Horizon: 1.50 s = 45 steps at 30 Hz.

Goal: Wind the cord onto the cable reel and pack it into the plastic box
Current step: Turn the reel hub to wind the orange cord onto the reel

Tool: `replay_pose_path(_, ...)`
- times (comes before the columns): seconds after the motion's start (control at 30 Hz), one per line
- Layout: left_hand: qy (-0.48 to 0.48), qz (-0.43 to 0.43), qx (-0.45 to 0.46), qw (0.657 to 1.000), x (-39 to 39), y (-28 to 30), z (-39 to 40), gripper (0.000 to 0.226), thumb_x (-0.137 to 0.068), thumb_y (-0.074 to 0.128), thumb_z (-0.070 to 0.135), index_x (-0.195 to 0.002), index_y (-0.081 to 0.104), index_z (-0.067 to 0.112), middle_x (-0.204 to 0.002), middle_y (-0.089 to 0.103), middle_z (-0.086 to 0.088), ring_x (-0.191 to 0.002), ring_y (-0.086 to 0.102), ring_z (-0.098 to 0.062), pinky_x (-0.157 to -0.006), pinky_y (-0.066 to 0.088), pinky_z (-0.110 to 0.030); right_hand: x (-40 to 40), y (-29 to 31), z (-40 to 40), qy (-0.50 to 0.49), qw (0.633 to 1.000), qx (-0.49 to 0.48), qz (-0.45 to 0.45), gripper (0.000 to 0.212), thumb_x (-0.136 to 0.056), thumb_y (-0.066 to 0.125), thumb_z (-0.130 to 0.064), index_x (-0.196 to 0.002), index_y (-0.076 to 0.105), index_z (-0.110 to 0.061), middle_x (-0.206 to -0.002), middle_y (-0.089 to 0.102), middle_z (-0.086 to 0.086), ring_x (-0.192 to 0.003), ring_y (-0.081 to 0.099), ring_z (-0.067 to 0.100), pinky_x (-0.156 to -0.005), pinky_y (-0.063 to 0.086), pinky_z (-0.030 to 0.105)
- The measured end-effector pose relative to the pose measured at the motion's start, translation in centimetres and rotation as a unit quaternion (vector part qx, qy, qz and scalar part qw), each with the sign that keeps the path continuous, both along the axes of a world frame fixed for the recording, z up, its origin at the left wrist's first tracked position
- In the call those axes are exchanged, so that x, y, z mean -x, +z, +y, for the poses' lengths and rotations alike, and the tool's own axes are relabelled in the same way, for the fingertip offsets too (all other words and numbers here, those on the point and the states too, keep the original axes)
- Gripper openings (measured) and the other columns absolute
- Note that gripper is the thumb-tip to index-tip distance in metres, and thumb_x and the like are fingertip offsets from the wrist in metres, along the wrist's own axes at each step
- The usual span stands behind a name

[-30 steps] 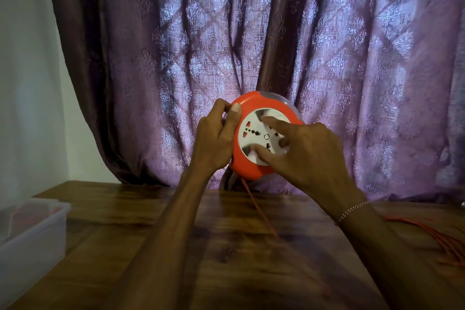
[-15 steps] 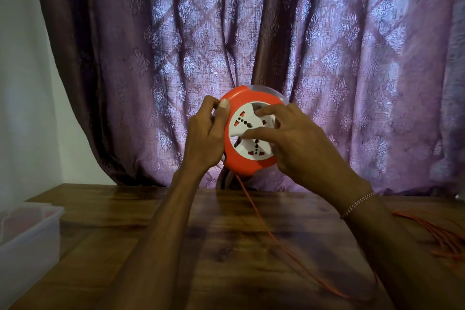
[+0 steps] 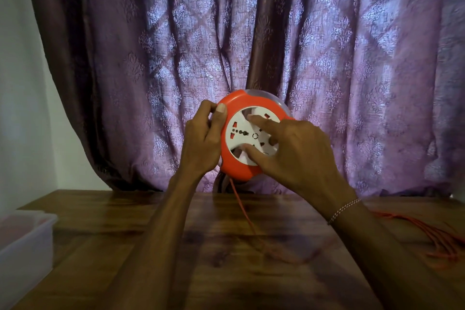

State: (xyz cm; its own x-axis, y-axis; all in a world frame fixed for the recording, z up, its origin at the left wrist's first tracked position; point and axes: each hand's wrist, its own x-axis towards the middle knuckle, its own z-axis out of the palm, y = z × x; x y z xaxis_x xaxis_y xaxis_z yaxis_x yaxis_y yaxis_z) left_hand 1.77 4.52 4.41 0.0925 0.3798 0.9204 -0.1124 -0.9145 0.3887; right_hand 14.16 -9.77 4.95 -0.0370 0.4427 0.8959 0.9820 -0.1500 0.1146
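Near the bottom, the orange cord (image 3: 245, 214) trails off the table (image 3: 176, 259) up toward 12 o'clock into the cable reel (image 3: 247, 133), held upright in mid-air. The left hand (image 3: 201, 141) clamps its 9 o'clock rim; the right hand (image 3: 299, 151) presses two fingers (image 3: 261, 122) on its white socket face. The plastic box (image 3: 25, 239) waits at 8 o'clock.

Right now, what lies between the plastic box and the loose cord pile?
In the head view, bare wooden table, the person's forearms and one cord strand lie between plastic box and loose cord pile.
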Motion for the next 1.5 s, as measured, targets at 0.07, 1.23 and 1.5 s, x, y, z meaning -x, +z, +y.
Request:
replay_pose_path(0.07,-0.003,0.002,0.005,1.0,-0.05,0.01,-0.04,0.028,-0.105,0.043,0.039,-0.083,0.048,0.023,-0.061,0.059,0.012,-0.053,0.053,-0.003,-0.051,0.044,-0.038,-0.01,0.12,-0.05,0.014,1.0,-0.006,-0.001,0.061,-0.079,0.053,-0.07,-0.131,0.058,-0.037,-0.088,0.075,0.002,-0.082,0.07,0.025,-0.067,0.055,0.037)
replay_pose_path(1.23,-0.02,-0.002,-0.01,1.0,-0.17,0.03,0.07,0.029,-0.105,0.042,0.043,-0.078,0.044,0.033,-0.059,0.055,0.014,-0.05,0.043,-0.001,-0.048,0.036,-0.035,-0.31,0.07,0.14,0.023,0.999,-0.02,-0.036,0.06,-0.078,0.055,-0.069,-0.128,0.061,-0.037,-0.087,0.071,0.003,-0.082,0.066,0.026,-0.063,0.053,0.036)
replay_pose_path(1.5,-0.015,-0.001,-0.013,1.0,-0.02,0.12,0.03,0.028,-0.106,0.041,0.042,-0.08,0.045,0.033,-0.064,0.057,0.01,-0.053,0.049,-0.003,-0.048,0.04,-0.037,-0.2,0.49,-0.52,0.001,0.997,-0.043,-0.068,0.049,-0.082,0.059,-0.064,-0.119,0.066,-0.033,-0.09,0.063,-0.003,-0.09,0.053,0.022,-0.058,0.04,0.03)
